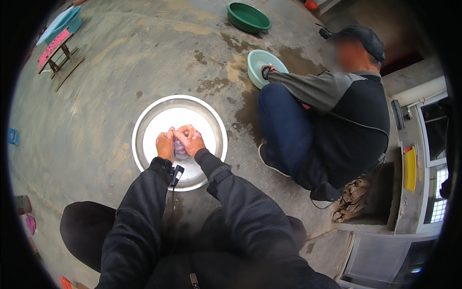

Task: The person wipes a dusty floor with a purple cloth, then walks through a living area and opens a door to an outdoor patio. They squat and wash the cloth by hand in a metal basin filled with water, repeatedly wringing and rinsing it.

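Note:
A round metal basin (179,98) stands on the concrete floor before me, with white suds inside. My left hand (166,145) and my right hand (190,138) are close together over the suds, their fingers pinching a wet purplish cloth (180,149). The cloth hangs between the hands, and its lower part lies in the suds. Both hands are bent at the fingers, thumbs near each other. Dark sleeves and straps cover my wrists, and a small black device with a cable hangs beside the left wrist.
At the right a person (325,108) squats with a hand in a pale green basin (253,68). Farther off stand a dark green basin (249,17) and, at upper left, a wooden stool (59,54) beside a blue tub (72,22). Wet patches mark the floor.

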`<state>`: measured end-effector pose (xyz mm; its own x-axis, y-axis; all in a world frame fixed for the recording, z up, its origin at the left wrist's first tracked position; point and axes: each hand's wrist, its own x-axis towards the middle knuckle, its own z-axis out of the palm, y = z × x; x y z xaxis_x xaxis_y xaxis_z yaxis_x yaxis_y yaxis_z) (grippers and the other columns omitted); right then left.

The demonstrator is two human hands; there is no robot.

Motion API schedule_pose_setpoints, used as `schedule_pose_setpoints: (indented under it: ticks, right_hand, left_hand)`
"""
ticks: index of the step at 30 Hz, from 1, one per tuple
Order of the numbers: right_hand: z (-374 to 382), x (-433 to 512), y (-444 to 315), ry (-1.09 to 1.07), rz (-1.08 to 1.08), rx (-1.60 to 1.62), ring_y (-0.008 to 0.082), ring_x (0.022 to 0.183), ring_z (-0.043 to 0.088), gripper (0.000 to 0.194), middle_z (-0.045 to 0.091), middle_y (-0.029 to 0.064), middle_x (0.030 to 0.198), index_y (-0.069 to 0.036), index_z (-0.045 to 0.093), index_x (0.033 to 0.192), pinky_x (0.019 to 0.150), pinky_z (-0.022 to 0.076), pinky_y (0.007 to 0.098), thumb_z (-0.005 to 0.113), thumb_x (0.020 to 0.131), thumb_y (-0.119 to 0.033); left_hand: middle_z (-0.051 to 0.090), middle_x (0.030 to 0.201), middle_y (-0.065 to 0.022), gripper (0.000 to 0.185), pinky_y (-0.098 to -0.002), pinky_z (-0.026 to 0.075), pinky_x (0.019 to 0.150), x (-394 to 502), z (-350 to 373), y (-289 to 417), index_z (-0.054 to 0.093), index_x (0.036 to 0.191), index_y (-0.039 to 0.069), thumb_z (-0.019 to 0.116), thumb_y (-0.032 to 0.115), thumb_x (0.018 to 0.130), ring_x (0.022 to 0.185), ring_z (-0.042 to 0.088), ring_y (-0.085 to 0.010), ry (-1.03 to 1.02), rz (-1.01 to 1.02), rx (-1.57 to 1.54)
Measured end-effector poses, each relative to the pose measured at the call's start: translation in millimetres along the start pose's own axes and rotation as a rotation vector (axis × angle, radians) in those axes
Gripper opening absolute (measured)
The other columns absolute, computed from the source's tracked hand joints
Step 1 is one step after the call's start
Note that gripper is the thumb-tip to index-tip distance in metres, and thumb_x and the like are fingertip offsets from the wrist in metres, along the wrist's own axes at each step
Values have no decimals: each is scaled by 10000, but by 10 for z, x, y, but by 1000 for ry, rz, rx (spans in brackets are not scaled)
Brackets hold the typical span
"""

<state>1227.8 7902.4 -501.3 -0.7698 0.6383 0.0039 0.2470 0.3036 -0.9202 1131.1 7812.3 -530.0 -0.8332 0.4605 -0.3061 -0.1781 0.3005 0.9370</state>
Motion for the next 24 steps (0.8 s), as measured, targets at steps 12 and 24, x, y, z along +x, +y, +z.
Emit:
schedule_pose_setpoints:
  ticks: [12,24]
  right_hand:
    - [-144,-261,339,-387,299,-717,354,1300,585,770,659,168,1339,-137,580,1442,1108,468,425,860,747,-312]
    - [-87,-45,290,-12,416,404,142,837,662,182,721,48,935,6,717,1025,789,536,299,728,907,-132]
  left_hand:
    - [747,1161,-230,634,-351,560,925,33,-83,-538,607,1346,-91,798,221,829,1057,729,-297,-189,-1,360]
    - [712,1074,-202,309,-383,534,847,30,53,-277,651,1149,-48,627,213,986,957,680,-262,-32,138,157]
